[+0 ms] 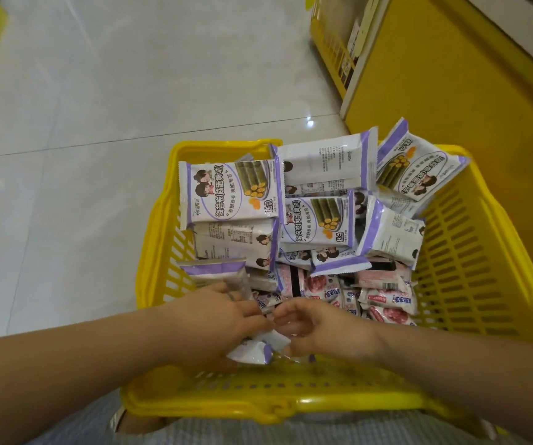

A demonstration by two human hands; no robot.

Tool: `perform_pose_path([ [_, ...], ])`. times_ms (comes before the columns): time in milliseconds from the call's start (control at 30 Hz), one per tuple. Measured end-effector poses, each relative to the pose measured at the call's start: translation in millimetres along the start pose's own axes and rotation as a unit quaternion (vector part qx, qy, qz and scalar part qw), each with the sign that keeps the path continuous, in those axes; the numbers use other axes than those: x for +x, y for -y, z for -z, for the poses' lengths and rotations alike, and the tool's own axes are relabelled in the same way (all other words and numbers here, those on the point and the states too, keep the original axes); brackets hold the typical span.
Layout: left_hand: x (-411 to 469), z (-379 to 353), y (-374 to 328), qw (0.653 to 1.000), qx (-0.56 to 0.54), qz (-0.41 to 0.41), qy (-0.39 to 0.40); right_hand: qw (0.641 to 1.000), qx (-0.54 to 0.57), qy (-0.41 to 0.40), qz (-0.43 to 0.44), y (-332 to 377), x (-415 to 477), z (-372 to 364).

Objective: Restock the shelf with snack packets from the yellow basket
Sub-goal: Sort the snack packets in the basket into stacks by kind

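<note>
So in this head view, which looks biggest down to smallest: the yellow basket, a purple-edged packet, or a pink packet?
1. Yellow basket, by far.
2. Purple-edged packet.
3. Pink packet.
The pink ones lie partly buried, so their full size is uncertain.

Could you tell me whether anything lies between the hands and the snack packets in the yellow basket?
Nothing visible does. The left hand and right hand are already inside the yellow basket, touching a white-and-purple packet at its near end, with more packets piled just beyond.

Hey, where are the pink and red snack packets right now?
In the head view, the pink and red packets lie low in the yellow basket, on its near right side, beneath the purple-and-white packets and just beyond the right hand.
</note>
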State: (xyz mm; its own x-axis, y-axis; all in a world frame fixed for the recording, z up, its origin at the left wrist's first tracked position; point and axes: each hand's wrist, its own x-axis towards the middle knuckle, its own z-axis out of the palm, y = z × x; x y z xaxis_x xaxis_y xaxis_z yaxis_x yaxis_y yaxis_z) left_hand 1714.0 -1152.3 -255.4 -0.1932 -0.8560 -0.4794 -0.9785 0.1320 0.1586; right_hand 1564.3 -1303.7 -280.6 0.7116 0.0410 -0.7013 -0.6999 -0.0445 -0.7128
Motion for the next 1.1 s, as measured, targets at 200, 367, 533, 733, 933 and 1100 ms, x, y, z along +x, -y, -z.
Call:
perform_pose_path([
  [200,7.6,-0.4,-1.2,0.999,-0.017,0.031,0.021,0.916,-0.398,-0.051,-0.027,-32.4,-29.4,71.8],
  [367,8.7,-1.3,-3.6,0.996,-0.042,0.051,0.055,0.793,-0.565,-0.215,-0.08,-67.6,-48.6,121.8],
  [533,11.4,-4.0,-2.6,0.994,-0.067,0.069,0.044,0.831,-0.521,-0.184,-0.064,-72.5,-29.6,117.3],
  [733,8.0,-6.9,3.4,0.997,-0.058,0.05,0.02,0.839,-0.516,-0.155,-0.081,-82.2,-27.3,112.1],
  [933,11.4,-11.6,2.1,0.998,-0.044,0.048,0.026,0.838,-0.528,-0.089,-0.099,-83.8,-17.5,103.3],
  [1100,12.2,-9.9,2.1,0.994,-0.075,0.064,0.053,0.859,-0.489,-0.127,-0.078,-72.4,-15.6,114.6],
])
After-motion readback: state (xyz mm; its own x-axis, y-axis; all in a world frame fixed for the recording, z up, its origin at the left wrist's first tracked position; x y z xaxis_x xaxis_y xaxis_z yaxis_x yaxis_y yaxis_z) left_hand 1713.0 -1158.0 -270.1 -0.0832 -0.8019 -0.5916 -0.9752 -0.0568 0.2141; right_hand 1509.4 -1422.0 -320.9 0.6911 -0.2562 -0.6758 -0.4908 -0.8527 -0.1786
